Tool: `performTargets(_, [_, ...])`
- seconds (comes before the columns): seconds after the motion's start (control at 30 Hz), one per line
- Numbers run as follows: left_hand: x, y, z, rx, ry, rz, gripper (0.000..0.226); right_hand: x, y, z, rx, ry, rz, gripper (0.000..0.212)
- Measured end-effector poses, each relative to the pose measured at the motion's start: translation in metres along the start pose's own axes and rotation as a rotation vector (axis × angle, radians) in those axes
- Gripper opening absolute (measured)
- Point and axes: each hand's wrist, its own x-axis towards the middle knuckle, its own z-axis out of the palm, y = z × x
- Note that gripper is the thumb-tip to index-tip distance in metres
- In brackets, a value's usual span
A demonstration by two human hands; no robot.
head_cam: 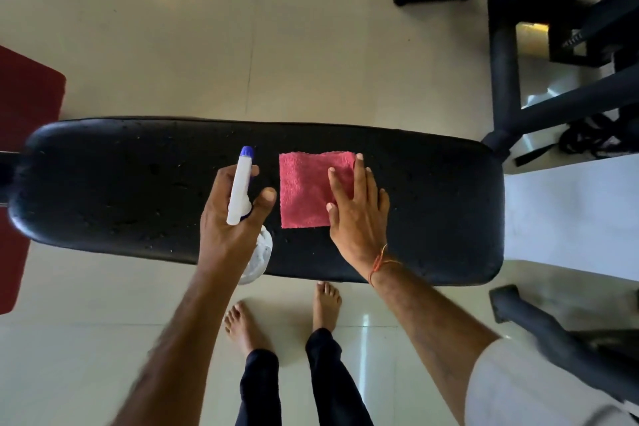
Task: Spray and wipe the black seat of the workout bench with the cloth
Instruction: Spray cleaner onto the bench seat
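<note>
At the far left, a dark red mat (24,135) is seen on the pale tiled floor (311,55), beside the end of the bench. The black seat (114,190) runs across the middle of the view and is dotted with fine droplets, so the spraying is judged largely done. Its padded vinyl is likely to be slick while wet, though firm enough to bear pressure.

Over the seat's middle, the spray bottle (240,190) is gripped in the left hand (224,214), fingers curled around the neck, the blue nozzle pointing away. The bottle is taken to be light plastic, best held at the neck as here.

Just to its right, the pink cloth (304,190) lies flat on the seat, squared up. The right hand (356,214) is laid on the cloth's right edge, fingers spread and flat, half on cloth and half on seat. The cloth appears soft and limp; it is best pressed under a flat palm, since a pinched corner would bunch.

At the far right, a black metal frame (505,79) stands.
</note>
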Motion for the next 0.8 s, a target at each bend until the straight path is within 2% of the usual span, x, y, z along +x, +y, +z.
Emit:
performTargets(0.13, [-0.003, -0.012, -0.004, -0.022, -0.006, -0.024, 0.035, -0.002, 0.002, 0.007, -0.044, -0.01, 0.001, 0.072])
performTargets(0.3, [-0.018, -0.016, -0.008, 0.009, 0.002, -0.044, 0.043, -0.005, 0.005, 0.008, -0.082, -0.021, 0.025, 0.076])
performTargets(0.47, [-0.028, -0.017, -0.013, -0.015, 0.059, -0.009, 0.043, -0.005, -0.004, -0.001, -0.106, -0.049, -0.151, 0.079])
performTargets(0.63, [-0.027, -0.016, -0.019, -0.063, 0.177, 0.056, 0.039, 0.01, -0.05, -0.01, 0.059, -0.142, -0.338, 0.073])
performTargets(0.7, [-0.027, -0.018, -0.027, -0.125, 0.225, 0.044, 0.037, 0.023, -0.075, -0.012, 0.085, -0.231, -0.379, 0.071])
performTargets(0.8, [-0.028, -0.023, -0.046, -0.18, 0.308, -0.061, 0.024, 0.043, -0.115, -0.012, -0.001, -0.29, -0.443, 0.074])
